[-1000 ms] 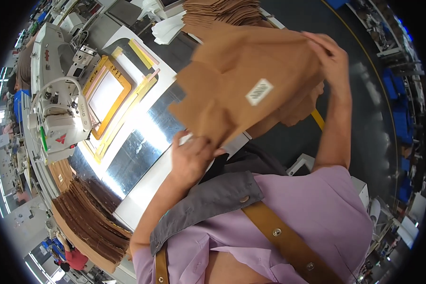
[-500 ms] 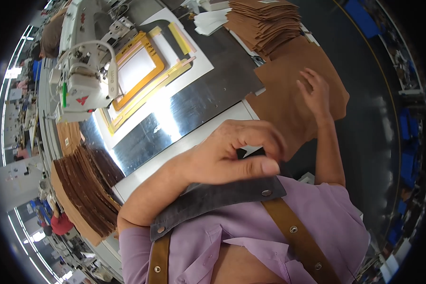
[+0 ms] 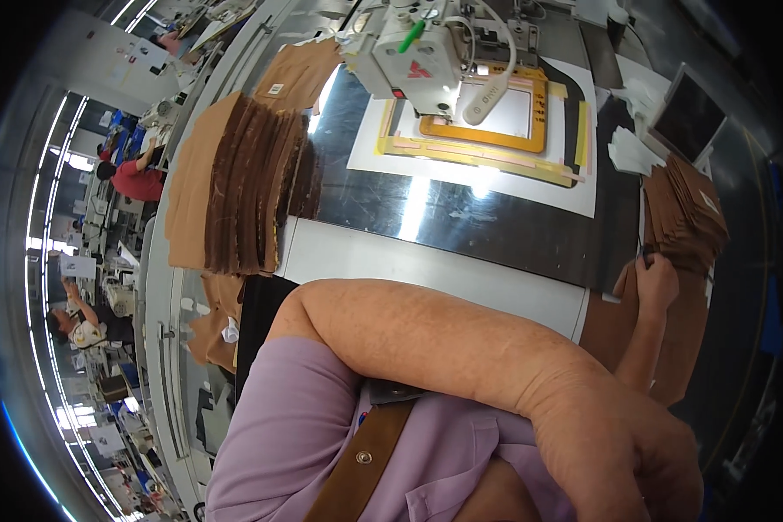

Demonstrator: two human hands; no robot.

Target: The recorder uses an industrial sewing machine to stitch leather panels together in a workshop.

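My left arm reaches across my body; my left hand [image 3: 622, 448], large at lower right, has curled fingers, mostly hidden by the back of the hand, their contents unseen. Farther up, my right hand [image 3: 658, 280] has bent, closed fingers at the near edge of a stack of brown pieces [image 3: 687, 213], beside a thin dark item too small to name. A flat brown piece [image 3: 679, 365] lies beneath the right forearm. Left of that hand are a white board [image 3: 435, 261] and a dark metal plate [image 3: 522, 235].
A white sewing machine [image 3: 409, 61] stands over an orange frame [image 3: 535, 117] on a white sheet. Thick brown stacks [image 3: 226, 183] sit at left, a screen [image 3: 683, 109] at back right, white papers [image 3: 631, 152] nearby. Co-workers [image 3: 135, 178] work at far left.
The brown piece both hands held up was laid down at right and let go. The view has turned; my left arm has swung across to lower right, my right hand is at the stack.
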